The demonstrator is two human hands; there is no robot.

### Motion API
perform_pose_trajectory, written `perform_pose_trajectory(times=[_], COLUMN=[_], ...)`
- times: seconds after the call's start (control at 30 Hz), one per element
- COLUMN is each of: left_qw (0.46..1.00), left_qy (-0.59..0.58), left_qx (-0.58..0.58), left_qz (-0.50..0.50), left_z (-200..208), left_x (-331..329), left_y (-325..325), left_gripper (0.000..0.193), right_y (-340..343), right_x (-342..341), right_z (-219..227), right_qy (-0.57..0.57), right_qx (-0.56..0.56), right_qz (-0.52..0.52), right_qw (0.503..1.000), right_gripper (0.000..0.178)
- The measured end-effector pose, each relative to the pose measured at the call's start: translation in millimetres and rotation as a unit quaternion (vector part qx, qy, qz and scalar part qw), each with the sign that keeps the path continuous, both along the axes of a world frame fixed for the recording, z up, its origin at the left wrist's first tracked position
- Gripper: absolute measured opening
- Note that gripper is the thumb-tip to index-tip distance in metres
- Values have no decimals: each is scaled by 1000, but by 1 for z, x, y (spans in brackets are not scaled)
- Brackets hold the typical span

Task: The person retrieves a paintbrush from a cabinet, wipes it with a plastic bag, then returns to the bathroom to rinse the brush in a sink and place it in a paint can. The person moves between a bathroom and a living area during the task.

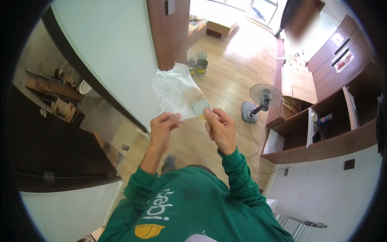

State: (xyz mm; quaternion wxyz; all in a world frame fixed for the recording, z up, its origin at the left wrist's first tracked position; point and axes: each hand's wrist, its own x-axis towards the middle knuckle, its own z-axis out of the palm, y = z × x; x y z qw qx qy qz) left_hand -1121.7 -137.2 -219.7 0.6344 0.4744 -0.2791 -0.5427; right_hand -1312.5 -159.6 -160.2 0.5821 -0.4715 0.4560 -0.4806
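In front of my body I hold up a thin, crinkled, see-through plastic wrapper (171,86) with a pale green patch (200,107) at its lower right corner. My left hand (162,126) pinches the wrapper's lower edge between thumb and fingers. At the green patch, the thumb and fingers of my right hand (221,128) are closed on the corner. The wrapper spreads upward and away from both hands, its far end loose and wrinkled. Whether anything lies inside it I cannot tell.
A standing fan (264,101) is on the wood floor ahead right, its cord running to a wall socket (286,172). Buckets (201,66) stand beyond the wrapper. Left is a pale door (105,48); right, a brown shelf unit (318,142) and cardboard (300,84). A ladder (300,228) is lower right.
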Motion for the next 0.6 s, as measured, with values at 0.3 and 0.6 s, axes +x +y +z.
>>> perform_pose_trajectory(times=[0.3, 0.6], left_qw=[987, 990], left_qy=[-109, 140], left_qx=[-45, 8], left_qz=[105, 17], left_z=[38, 36], left_x=[-9, -25], left_y=[55, 32], left_gripper=[22, 32], right_y=[1, 27], right_x=[12, 27], right_z=[-17, -24], right_qy=[144, 266], right_qx=[-126, -200], right_qz=[-73, -20], right_qw=[979, 943], right_gripper=[25, 23])
